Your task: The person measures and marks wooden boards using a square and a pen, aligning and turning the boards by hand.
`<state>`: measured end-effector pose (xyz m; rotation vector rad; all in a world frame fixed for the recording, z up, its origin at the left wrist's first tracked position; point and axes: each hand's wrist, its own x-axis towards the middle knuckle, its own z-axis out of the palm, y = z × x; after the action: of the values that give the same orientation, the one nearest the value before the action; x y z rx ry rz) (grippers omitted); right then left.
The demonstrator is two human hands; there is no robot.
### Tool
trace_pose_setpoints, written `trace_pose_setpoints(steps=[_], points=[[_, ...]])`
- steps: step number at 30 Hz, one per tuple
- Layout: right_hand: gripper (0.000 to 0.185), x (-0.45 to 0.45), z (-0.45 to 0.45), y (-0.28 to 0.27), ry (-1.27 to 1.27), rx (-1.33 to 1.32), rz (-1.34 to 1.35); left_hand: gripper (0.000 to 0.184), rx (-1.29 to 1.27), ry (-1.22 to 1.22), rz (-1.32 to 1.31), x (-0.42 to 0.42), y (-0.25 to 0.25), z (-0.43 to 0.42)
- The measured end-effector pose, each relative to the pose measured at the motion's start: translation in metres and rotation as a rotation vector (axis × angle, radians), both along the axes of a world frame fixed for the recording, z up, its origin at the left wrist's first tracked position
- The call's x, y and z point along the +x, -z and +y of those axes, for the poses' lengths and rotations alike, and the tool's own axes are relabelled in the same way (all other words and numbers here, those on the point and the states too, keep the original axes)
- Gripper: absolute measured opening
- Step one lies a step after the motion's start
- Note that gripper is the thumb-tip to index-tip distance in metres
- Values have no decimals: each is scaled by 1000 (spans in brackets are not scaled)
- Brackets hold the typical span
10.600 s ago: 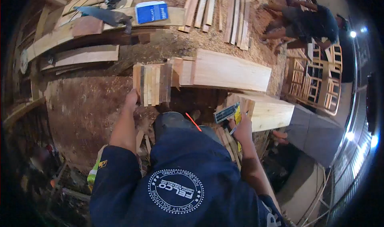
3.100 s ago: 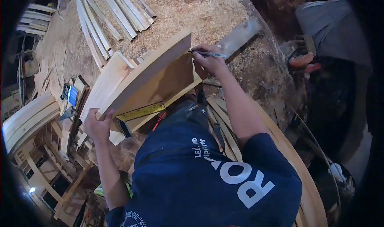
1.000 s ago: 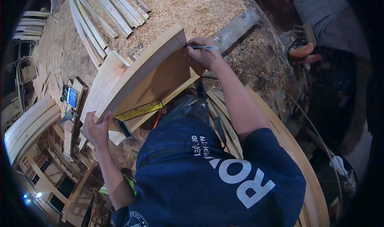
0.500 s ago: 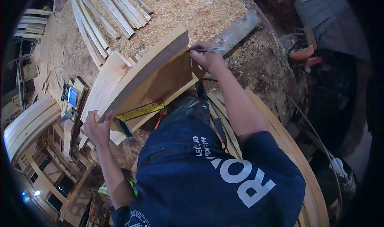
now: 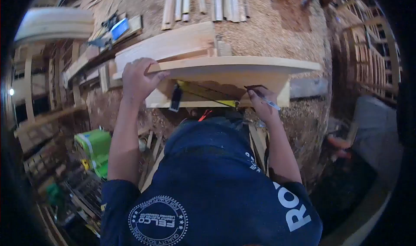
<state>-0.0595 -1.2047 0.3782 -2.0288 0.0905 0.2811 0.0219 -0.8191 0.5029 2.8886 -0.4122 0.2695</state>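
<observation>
My left hand [image 5: 141, 79] grips the left end of a long board [image 5: 234, 63] that stands on edge across the view. A pen [image 5: 271, 104] is pinched in my right hand [image 5: 263, 101], close to the near side of this board. Between my hands, a square with a yellow blade [image 5: 203, 92] and a dark stock [image 5: 175, 98] rests on the wood below the board. Behind the board lies another wide, pale board [image 5: 169, 44]. An orange-red object [image 5: 205, 114] shows at my waist.
Several narrow strips [image 5: 216, 3] lie on sawdust at the top. A blue box [image 5: 119, 28] sits at the upper left, near curved boards [image 5: 56, 22]. A bright green item [image 5: 96, 148] is at the lower left. Slatted wooden frames [image 5: 372, 51] stand at the right.
The view has swung round, so the board now runs nearly level across it. My right hand has drawn back from the board's far end with the pen. My left hand still grips its left end.
</observation>
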Motion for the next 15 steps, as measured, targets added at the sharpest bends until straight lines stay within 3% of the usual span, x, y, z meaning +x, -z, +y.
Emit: trace_pose_setpoints(steps=[5, 8, 11, 13, 15], points=[[32, 12, 100, -11, -219, 51, -47, 36, -275, -91, 71, -7, -4, 99], [32, 25, 173, -26, -344, 2, -38, 32, -640, -197, 285, -7, 9, 142], [41, 33, 247, -22, -282, 93, 225, 35, -826, -205, 446, -6, 17, 170], [40, 25, 287, 46, -273, 23, 118, 36, -861, -172, 536, -1, 17, 180], [38, 26, 321, 59, -288, 39, 15, 40, -782, -85, 534, 5, 17, 189]])
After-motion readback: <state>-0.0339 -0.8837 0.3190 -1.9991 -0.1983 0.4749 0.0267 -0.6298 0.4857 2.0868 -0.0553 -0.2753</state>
